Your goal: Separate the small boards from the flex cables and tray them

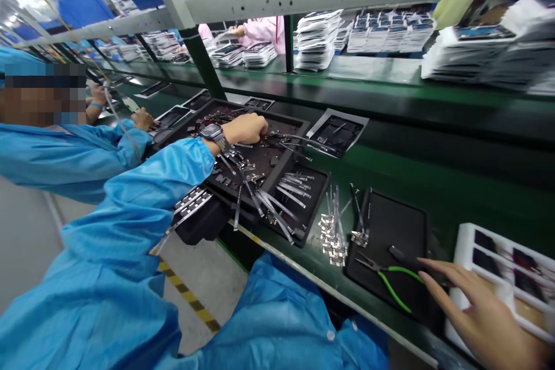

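Note:
My left hand [249, 127], with a black wristwatch [213, 134] on its wrist, reaches into a black tray [289, 122] of thin silver flex cables [277, 199]. Its fingers are curled down among the parts; what they pinch is hidden. My right hand [477, 309] lies at the lower right with fingers stretched out flat and holds nothing. Its fingertips are right beside the green-handled pliers [392, 277], which lie on a black mat [392, 225]. A pile of small metal connectors [333, 237] sits left of the mat.
A white foam tray [466, 237] with dark panels is under my right wrist. A co-worker in a blue coat [65, 156] works at my left. Beyond the green conveyor belt [433, 173], stacks of panels [316, 40] fill a shelf, where a person in pink [264, 29] stands.

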Available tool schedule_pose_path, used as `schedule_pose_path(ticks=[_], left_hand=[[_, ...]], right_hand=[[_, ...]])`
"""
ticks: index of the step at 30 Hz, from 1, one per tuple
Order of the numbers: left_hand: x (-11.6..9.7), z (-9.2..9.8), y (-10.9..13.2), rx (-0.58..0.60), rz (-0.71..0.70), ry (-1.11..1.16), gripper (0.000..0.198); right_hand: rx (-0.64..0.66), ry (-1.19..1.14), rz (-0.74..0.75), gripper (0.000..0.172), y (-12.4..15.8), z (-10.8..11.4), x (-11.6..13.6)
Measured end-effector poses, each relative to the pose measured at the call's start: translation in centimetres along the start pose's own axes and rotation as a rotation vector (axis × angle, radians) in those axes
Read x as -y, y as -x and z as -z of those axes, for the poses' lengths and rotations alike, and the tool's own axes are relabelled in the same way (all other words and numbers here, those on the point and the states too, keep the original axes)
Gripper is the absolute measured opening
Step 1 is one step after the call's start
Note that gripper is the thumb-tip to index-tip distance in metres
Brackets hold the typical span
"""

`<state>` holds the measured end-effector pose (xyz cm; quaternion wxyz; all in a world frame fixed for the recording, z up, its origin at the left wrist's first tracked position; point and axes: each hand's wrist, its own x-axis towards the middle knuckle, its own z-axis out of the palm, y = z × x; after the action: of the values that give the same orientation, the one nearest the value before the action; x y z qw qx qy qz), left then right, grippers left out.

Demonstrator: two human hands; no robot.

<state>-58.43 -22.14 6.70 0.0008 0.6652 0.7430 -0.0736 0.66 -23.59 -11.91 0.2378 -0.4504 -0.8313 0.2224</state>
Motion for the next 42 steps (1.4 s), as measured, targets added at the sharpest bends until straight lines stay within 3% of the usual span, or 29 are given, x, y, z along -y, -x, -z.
schedule_pose_path(ticks=[10,15,21,28,32,37,42], left_hand=[[1.0,1.7,-2.0,-0.063,0.057,0.384,0.012],[-1.0,0.3,-4.2,0.030,0.143,0.447,0.020],[-1.9,0.0,-5.0,-0.006,0.293,0.599,0.022],[0.6,4.8,-2.2,-0.082,0.300,0.941,0.021],[1.0,8.1,0.4,-0.157,0.241,1.022,0.014],[-0.7,11.3,2.8,-0.271,0.124,0.894,0.019],[-4.7,12.8,2.6,-0.235,0.055,0.767,0.020]], right_hand=[[0.032,-0.009,-0.016,0.040,-0.5,-0.2,0.9],[0.023,0.002,-0.018,0.039,-0.4,-0.1,1.3],[-0.012,-0.034,-0.045,0.037,0.9,0.3,0.4],[0.010,-0.066,-0.076,0.038,1.8,0.1,-1.9],[-0.003,-0.083,-0.101,0.039,1.6,-0.7,-2.4],[-0.027,-0.121,-0.124,0.037,1.5,-1.1,-1.6],[-0.180,-0.129,-0.163,0.031,3.1,-0.6,0.8]])
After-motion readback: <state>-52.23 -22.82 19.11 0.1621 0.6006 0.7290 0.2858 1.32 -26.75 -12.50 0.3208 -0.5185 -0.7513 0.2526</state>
